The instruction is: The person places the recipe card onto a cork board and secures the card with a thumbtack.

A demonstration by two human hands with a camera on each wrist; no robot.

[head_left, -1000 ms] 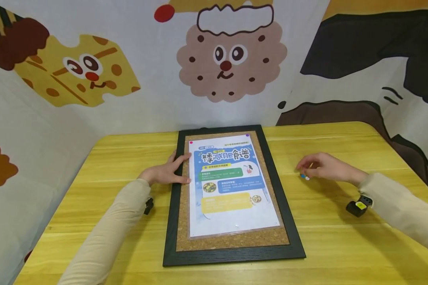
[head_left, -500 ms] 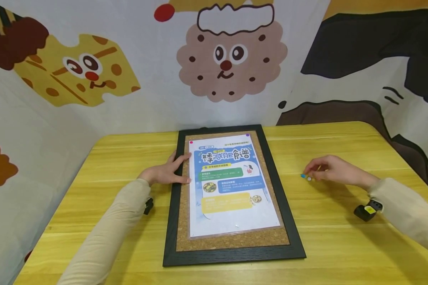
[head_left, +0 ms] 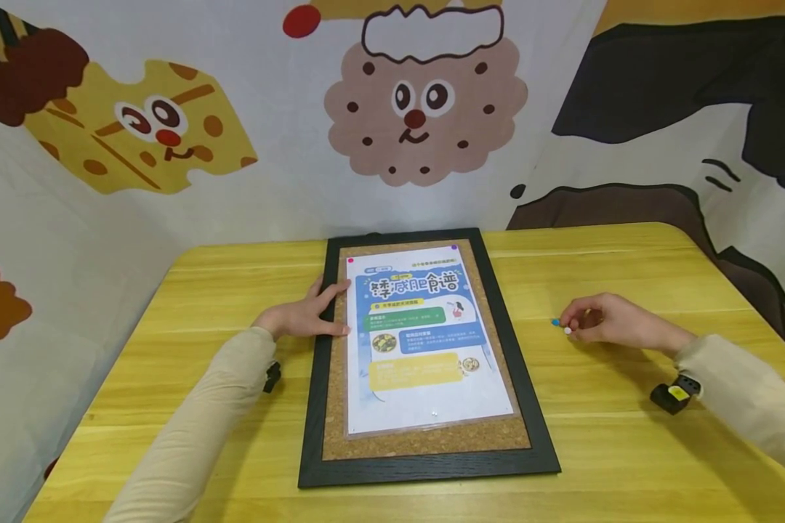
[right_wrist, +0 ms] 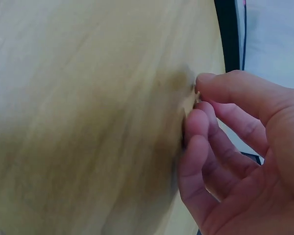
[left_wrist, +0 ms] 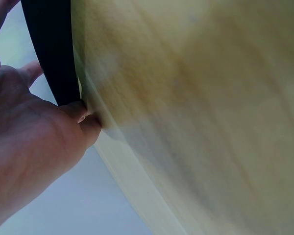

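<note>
A cork board in a black frame lies in the middle of the table in the head view, bearing a laminated poster. My left hand holds the frame's left side, thumb and forefinger reaching onto the poster's edge. Its other fingers curl at the frame's outer edge in the left wrist view. Right of the board, my right hand pinches a small white push pin close over the tabletop; its fingers are bent. A small blue push pin lies just left of the fingertips.
A pink pin and a purple pin sit at the poster's top corners. A small clear pin shows on its lower part. A cartoon-printed cloth hangs behind the yellow wooden table.
My right hand has shifted right and then lowered, its fingertips closing round the white push pin. My left hand and the board stay in place.
</note>
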